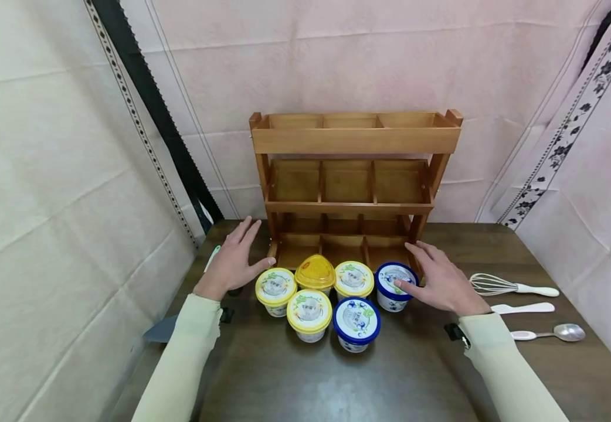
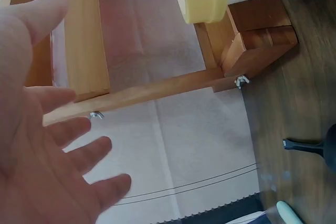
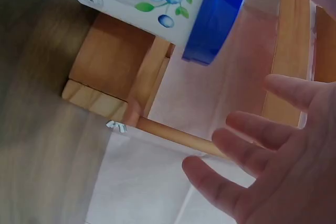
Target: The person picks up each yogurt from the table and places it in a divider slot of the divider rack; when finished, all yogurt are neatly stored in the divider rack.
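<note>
Over table (image 1: 295, 387), beside rack (image 1: 355, 141), spreads empty-fingered left hand (image 1: 233, 261) and right hand (image 1: 441, 281); could tip rack-front blue tub (image 1: 391, 276) by thumb-brush.

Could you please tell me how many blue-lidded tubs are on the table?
2. The back blue-lidded tub stands at its row's right end, by the right hand; the front blue-lidded tub stands right of the front yellow-lidded tub. I see no others.
</note>
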A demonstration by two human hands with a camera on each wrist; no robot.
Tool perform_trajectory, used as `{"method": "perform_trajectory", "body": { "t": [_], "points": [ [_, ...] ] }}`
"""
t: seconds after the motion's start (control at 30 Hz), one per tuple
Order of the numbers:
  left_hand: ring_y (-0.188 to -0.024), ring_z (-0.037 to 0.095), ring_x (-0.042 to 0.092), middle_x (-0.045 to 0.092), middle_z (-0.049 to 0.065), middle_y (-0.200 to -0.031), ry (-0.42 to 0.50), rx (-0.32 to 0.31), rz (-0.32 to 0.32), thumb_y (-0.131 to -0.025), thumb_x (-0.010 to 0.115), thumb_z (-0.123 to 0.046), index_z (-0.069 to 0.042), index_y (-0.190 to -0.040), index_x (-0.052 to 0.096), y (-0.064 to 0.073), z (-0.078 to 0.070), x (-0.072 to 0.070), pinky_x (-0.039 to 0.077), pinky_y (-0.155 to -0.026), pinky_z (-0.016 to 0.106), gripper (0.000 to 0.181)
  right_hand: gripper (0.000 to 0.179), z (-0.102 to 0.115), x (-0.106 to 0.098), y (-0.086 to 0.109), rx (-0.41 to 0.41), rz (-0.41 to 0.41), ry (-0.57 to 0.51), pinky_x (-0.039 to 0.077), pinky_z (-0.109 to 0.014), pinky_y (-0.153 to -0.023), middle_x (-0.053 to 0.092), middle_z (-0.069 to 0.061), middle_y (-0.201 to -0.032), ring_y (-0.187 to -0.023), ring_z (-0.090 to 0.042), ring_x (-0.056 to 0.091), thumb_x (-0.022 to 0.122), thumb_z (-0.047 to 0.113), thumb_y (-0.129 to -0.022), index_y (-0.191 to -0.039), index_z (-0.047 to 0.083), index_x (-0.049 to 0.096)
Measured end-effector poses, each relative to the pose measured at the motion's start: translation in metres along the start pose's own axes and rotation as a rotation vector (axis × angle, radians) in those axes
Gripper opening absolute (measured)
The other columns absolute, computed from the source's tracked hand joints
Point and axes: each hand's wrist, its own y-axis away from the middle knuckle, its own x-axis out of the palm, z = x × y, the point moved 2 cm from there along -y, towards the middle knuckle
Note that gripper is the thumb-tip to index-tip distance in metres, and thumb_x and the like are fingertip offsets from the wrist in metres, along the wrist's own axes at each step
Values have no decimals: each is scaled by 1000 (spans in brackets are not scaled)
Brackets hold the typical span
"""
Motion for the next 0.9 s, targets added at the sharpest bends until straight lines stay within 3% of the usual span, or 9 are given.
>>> {"method": "perform_trajectory", "body": {
  "t": [0.13,0.43,0.7,0.9],
  "points": [
    [-158,42,31,18,14,-177,99,3,-33,-96,68,-63,-20,-169,25,-4,3,0,42,-116,66,95,105,-3,5,4,-19,-1,-40,40,-79,-107,29,-25,-170,-150,-53,36,65,79,-87,-166,18,32],
    [-158,39,32,26,16,-173,223,76,-118,-105,58,-55,-14,-167,29,-15,13,-4,35,-123,63,80,97,-5,15,7,-21,-14,-162,41,-77,-108,35,-23,-167,-147,-50,42,69,70,-91,-165,17,34],
    [-151,39,41,39,19,-165,332,116,-216,-108,59,-46,-10,-162,37,-26,18,-12,36,-122,61,69,92,-10,26,14,-19,-24,-265,47,-75,-104,43,-22,-161,-140,-48,50,68,66,-94,-164,16,34],
    [-142,39,50,47,20,-157,411,89,-264,-108,59,-44,-13,-160,41,-36,18,-18,46,-114,60,63,95,-15,38,20,21,-19,-348,50,-70,-105,44,-22,-161,-142,-47,49,69,65,-94,-165,14,32]
  ]
}}
